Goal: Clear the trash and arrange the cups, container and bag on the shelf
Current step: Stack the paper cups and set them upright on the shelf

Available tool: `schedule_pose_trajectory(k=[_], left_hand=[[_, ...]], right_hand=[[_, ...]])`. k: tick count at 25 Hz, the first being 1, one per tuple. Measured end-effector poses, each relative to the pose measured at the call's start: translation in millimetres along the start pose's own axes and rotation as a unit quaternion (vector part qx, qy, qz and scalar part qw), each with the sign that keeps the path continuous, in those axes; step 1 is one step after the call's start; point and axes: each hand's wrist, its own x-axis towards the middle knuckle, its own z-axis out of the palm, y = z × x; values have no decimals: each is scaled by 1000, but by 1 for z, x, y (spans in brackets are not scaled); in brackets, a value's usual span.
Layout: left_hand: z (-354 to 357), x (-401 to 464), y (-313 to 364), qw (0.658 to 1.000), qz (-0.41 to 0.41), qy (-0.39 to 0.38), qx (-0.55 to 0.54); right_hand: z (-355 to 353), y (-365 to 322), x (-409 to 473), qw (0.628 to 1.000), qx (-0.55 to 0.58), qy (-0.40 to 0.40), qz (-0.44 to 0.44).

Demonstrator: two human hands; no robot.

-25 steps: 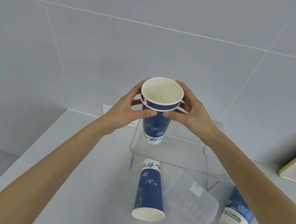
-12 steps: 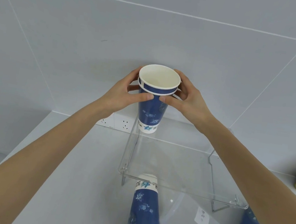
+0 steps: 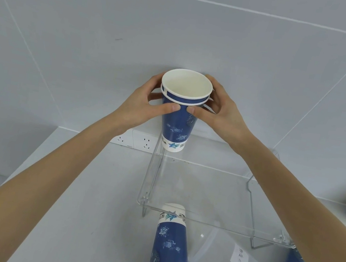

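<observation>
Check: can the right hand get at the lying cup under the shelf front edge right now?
Probably not yet: the right hand and left hand both grip the stacked cups. The lying cup is otherwise uncovered, only its base under the shelf.

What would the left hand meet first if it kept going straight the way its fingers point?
The left hand already grips the stacked blue cups; beyond them sits the right hand.

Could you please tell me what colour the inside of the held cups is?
Plain white inside the stacked paper cups; blue outside, seen in the head view.
</observation>
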Motion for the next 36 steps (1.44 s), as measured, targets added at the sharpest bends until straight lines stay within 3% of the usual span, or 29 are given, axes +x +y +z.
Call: schedule_pose_trajectory(k=[8,12,18,25,36], left_hand=[[-1,-6,11,999,0,-33,24],[-6,-12,13,995,-57,-67,51],[-3,-52,17,985,-103,-57,128],[10,-118,37,943,-31,-100,316],[56,-197,31,897,-24,-189,398]], right_hand=[[1,-2,-3,997,-62,-10,40],[0,-1,-13,991,-113,-34,71],[-5,-11,-59,966,-237,-48,95],[-20,-26,-133,921,-372,-101,60],[-46,-19,-232,904,-407,-111,73]])
